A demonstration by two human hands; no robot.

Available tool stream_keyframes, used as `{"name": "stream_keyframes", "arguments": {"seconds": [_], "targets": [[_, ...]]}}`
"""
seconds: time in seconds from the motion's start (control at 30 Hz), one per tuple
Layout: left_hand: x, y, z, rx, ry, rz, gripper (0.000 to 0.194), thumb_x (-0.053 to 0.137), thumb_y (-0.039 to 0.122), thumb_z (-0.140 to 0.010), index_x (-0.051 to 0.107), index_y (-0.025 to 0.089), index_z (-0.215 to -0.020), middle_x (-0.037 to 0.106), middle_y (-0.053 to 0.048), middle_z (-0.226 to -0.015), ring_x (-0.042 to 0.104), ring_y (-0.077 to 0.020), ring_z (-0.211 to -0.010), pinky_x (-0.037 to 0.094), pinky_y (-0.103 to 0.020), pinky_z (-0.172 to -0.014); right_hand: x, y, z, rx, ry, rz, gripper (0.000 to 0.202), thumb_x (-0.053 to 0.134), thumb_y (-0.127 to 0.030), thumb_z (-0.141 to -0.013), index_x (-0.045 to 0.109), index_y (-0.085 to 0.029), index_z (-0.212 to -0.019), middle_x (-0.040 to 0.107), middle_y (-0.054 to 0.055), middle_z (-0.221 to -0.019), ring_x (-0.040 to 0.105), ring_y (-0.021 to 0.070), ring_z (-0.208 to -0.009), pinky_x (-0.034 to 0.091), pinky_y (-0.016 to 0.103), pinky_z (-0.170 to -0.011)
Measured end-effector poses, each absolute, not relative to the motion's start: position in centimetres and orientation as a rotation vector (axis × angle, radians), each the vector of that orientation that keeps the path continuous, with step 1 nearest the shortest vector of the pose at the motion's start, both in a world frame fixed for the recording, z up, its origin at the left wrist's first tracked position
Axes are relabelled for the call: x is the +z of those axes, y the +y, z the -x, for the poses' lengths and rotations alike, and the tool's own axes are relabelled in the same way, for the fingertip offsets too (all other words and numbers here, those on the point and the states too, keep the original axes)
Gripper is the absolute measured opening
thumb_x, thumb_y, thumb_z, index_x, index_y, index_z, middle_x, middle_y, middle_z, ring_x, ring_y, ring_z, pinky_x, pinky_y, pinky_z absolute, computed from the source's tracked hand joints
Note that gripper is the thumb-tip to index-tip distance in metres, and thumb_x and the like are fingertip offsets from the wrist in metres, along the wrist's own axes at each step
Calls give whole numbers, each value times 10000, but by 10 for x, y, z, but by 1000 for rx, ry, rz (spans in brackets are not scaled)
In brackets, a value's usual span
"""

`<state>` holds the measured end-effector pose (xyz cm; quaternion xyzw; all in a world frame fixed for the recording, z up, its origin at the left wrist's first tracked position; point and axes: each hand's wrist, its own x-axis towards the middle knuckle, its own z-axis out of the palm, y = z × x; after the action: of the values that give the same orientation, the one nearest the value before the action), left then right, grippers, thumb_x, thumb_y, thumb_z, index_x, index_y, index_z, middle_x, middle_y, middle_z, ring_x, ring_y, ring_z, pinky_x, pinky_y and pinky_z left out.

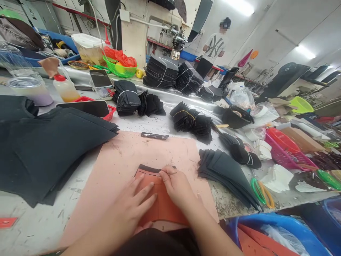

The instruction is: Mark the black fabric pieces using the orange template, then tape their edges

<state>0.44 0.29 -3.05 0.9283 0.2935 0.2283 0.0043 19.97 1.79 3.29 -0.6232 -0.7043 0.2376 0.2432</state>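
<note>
On the pink sheet (114, 167) in front of me lies an orange panel (165, 208) with short dark slits near its far edge and lines across it. A dark piece (147, 168) shows beneath it along that edge. My left hand (135, 197) rests on the panel's left side with fingers spread. My right hand (174, 186) pinches a thin, pen-like rod (173, 173), its fingertips at the slits. How the rod's tip meets the panel is hidden by the fingers.
Large dark panels (53, 153) are stacked at left; a smaller dark stack (226, 174) lies at right. Tied dark bundles (183, 117) and a small black box (154, 136) sit beyond the sheet. Scissors (262, 193) lie near the right edge, above a blue bin (287, 222). A person (214, 46) stands behind.
</note>
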Motion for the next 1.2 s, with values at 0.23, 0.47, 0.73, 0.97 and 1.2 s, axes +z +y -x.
{"name": "stream_keyframes", "arguments": {"seconds": [0.23,0.47,0.73,0.97,1.2], "targets": [[-31,3,-6,675,947,-2897,521,565,560,-755,568,285,-1197,546,-32,-1290,332,-337,-1296,289,-471,-1043,38,17,-198,610,-1950,1679,289,328,-272,-928,516,-216,-716,583,8,-644,551,156,-593,380,233,-555],[-30,2,-7,743,946,-2897,548,530,633,-769,573,271,-1178,534,-32,-1311,323,-339,-1307,286,-464,-1056,38,27,-188,735,-1908,1645,284,329,-287,-923,495,-219,-704,565,-4,-614,551,147,-579,390,227,-563],[-7,6,-11,634,863,-3009,598,577,540,-767,512,200,-1253,422,-76,-1402,161,-362,-1374,293,-465,-1059,37,41,-155,754,-1962,1572,241,358,-245,-921,500,-222,-728,592,-6,-683,547,142,-628,388,220,-596],[-27,-1,-6,665,965,-2901,516,536,590,-774,564,280,-1186,531,-32,-1308,322,-343,-1301,290,-475,-1037,34,25,-204,727,-1831,1669,277,353,-306,-889,505,-223,-673,600,7,-641,572,160,-619,409,243,-598],[-18,2,-10,759,956,-2897,466,552,553,-756,603,273,-1125,607,-21,-1205,394,-331,-1247,293,-444,-1021,29,18,-246,596,-1612,1811,322,352,-366,-897,527,-215,-673,614,9,-574,603,172,-582,422,257,-589]]}}
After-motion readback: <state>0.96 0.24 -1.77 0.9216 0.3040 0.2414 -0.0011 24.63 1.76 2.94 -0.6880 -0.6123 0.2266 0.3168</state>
